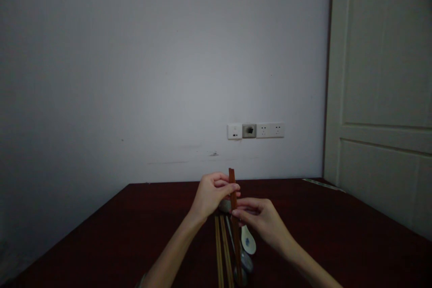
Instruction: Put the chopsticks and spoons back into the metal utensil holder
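A pair of reddish-brown chopsticks [237, 243] is held close together and lengthwise in front of me. My left hand [216, 191] pinches the chopsticks near their far end. Lower down, my right hand [258, 216] also has its fingers closed on them. Beneath my hands, lighter wooden chopsticks [222, 252] lie on the table to the left. A white spoon with a blue mark [248, 240] rests on the right, and a metal spoon [247, 262] lies beside it. Another rounded metal piece [225, 206] shows behind my left hand, partly hidden.
The dark red table [162, 229] reaches back to a pale wall [168, 76]. White sockets [270, 130] are set in the wall above the table. A panelled door [381, 99] stands to the right, and a thin pale strip [324, 184] lies near the far right edge.
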`<act>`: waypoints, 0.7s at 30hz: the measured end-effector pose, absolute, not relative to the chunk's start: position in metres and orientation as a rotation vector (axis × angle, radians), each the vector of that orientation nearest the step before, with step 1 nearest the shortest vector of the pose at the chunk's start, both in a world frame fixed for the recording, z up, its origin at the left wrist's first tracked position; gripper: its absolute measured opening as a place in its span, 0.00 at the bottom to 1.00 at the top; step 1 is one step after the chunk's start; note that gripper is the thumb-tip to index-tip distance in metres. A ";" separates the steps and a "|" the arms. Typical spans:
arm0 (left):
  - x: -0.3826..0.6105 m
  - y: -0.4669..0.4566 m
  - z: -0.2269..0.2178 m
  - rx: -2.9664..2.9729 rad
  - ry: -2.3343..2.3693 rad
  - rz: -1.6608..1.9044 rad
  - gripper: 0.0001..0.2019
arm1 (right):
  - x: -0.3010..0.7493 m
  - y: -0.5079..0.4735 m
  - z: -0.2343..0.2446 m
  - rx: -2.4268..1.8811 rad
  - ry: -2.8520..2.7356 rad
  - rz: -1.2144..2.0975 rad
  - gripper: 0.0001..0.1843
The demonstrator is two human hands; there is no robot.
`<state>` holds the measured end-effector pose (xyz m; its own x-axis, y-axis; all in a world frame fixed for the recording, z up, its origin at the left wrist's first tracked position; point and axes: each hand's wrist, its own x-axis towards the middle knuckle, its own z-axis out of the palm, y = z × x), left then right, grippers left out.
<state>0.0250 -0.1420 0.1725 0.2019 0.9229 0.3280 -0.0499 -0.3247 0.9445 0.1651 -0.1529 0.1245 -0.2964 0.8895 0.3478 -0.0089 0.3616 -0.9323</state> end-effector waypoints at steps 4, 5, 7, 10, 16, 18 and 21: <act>0.025 -0.142 0.172 1.532 0.854 1.293 0.14 | 0.165 -0.152 0.123 -0.788 -1.609 1.113 0.18; 0.025 -0.142 0.172 1.533 0.855 1.294 0.14 | 0.165 -0.152 0.123 -0.785 -1.607 1.117 0.18; 0.024 -0.141 0.171 1.532 0.857 1.293 0.14 | 0.165 -0.151 0.123 -0.790 -1.599 1.122 0.18; 0.024 -0.140 0.170 1.532 0.849 1.293 0.14 | 0.165 -0.151 0.122 -0.801 -1.592 1.120 0.17; 0.025 -0.141 0.170 1.560 0.849 1.300 0.14 | 0.165 -0.151 0.122 -0.809 -1.595 1.103 0.16; 0.025 -0.141 0.171 1.561 0.850 1.307 0.14 | 0.165 -0.151 0.124 -0.815 -1.591 1.110 0.17; 0.025 -0.140 0.170 1.557 0.844 1.309 0.14 | 0.165 -0.152 0.125 -0.817 -1.585 1.122 0.17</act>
<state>0.0253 -0.1405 0.1704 0.2041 0.9108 0.3589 -0.0490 -0.3566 0.9330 0.1647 -0.1520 0.1248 -0.2836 0.8986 0.3348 -0.0177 0.3442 -0.9387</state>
